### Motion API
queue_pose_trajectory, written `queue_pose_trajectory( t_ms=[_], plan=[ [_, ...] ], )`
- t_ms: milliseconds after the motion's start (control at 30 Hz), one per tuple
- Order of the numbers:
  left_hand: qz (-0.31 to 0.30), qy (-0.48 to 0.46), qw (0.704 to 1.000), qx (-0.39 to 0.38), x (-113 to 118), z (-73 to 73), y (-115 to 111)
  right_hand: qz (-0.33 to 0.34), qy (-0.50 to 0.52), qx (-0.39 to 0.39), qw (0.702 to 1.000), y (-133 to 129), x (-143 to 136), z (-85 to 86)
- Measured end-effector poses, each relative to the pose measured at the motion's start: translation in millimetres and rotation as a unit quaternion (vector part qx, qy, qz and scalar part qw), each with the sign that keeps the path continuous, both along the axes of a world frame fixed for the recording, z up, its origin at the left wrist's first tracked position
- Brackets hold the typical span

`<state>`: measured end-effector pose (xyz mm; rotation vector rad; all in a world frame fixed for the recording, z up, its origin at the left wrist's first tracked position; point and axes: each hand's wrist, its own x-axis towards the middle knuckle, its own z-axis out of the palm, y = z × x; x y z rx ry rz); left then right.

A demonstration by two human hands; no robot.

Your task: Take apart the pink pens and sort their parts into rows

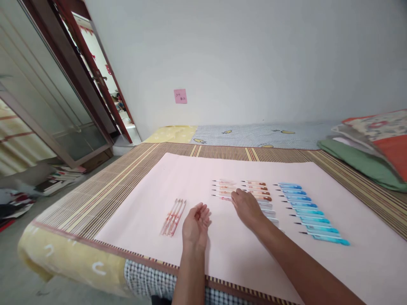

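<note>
On a pale pink sheet [190, 178] lie several rows of slim pens. My left hand [196, 224] rests palm up with curled, parted fingers and holds nothing; it is just right of a bundle of pens with red patterns [173, 217]. My right hand [248, 206] reaches over the middle rows, its fingers pressed together at the end of a pale pink pen [221, 197]; what they grip is too small to tell. Brown-ended pens [256, 183] lie beyond it, and grey-white pens [266, 205] are partly hidden by it. Blue pens [305, 205] form a column at the right.
The sheet covers a striped mat [111, 186] on a bed. Folded green cloth [359, 163] and an orange patterned cushion [391, 135] are at the right edge. A pink note [180, 96] hangs on the wall behind. Books [60, 178] are stacked at the left.
</note>
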<state>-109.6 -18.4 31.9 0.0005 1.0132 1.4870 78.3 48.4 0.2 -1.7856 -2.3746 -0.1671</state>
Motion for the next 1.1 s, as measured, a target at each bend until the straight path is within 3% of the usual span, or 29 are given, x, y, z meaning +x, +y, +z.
queue_pose_trajectory(
  t_ms=[400,1100],
  plan=[
    [-0.009,0.005,1.000,0.000,2,-1.4,0,-0.002,-0.001,0.028,1.000,2,0,-10.7],
    [-0.009,0.000,1.000,0.004,2,-3.4,1,-0.001,0.026,0.018,0.999,-2,-3,-2.3]
  ],
)
